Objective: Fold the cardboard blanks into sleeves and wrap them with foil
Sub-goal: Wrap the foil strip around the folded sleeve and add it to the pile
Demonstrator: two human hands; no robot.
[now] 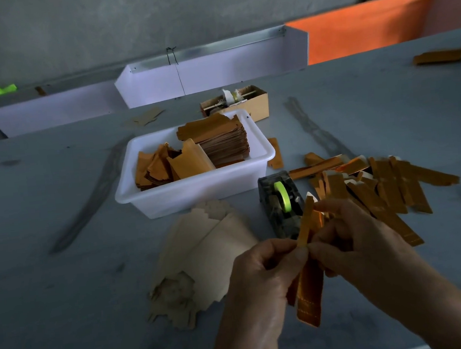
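A long sleeve (309,285) covered in shiny orange foil is held up over the grey table (68,316), just in front of the tape dispenser (281,206). It is pinched near its middle by the left hand (265,280), with thumb and fingers curled onto it. The upper part is pinched by the right hand (356,235), whose fingers are also curled round it. A loose strip of foil seems to be pressed down along the top edge, so this sleeve is judged to be almost wrapped, but not quite done.

To the right of the tape dispenser, a big messy pile of finished sleeves (377,188) is seen, all wrapped in orange. Many have been made already.

To the left of the tape dispenser, a fan of plain cardboard blanks (208,249) is laid flat. These are not folded yet, so plenty of work is left.

Behind the tape dispenser, a white tub (197,191) is filled with cut foil pieces (220,144), some stacked neatly and some tipped over. A small brown box (245,102) is set behind the tub.

The task is judged to be somewhere in the middle: a good heap is done, and a stack of blanks and lots of foil are waiting.
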